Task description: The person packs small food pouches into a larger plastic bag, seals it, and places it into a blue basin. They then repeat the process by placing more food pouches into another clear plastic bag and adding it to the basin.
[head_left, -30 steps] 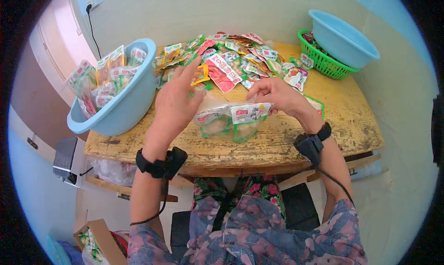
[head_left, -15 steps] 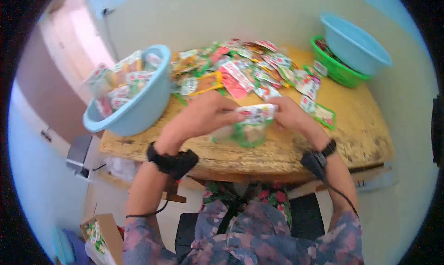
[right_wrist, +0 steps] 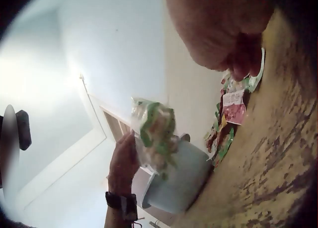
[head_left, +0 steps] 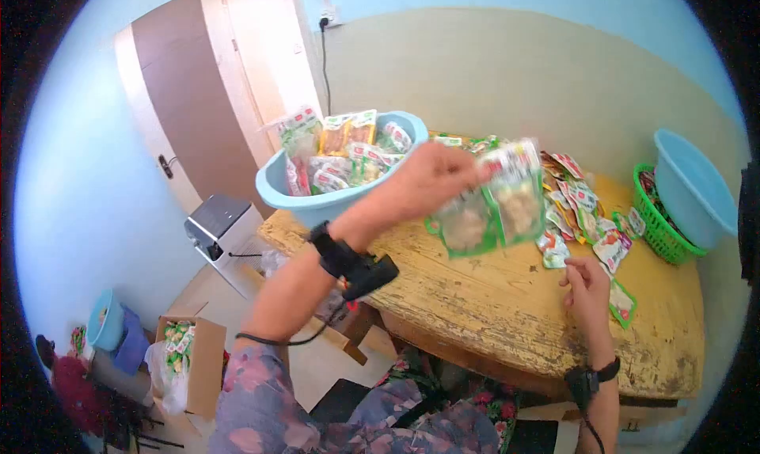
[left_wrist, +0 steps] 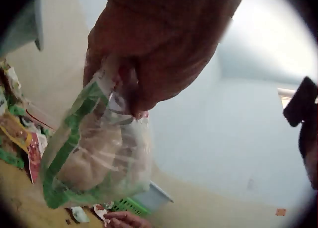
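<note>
Your desk (head_left: 507, 311) is worn yellow wood, paint flaking along its near edge. On it, at upper centre of the frame, sits a light blue basin (head_left: 317, 197) full of snack packets; loose snack packets (head_left: 582, 205) spread right of centre; a green basket (head_left: 661, 224) stands at far right.

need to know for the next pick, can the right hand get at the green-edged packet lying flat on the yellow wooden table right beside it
Probably yes. The right hand rests on the yellow wooden table, holding nothing, and the green-edged packet lies right beside its fingers with nothing over it. The left hand is up in the air, holding a clear bag of packets.
</note>
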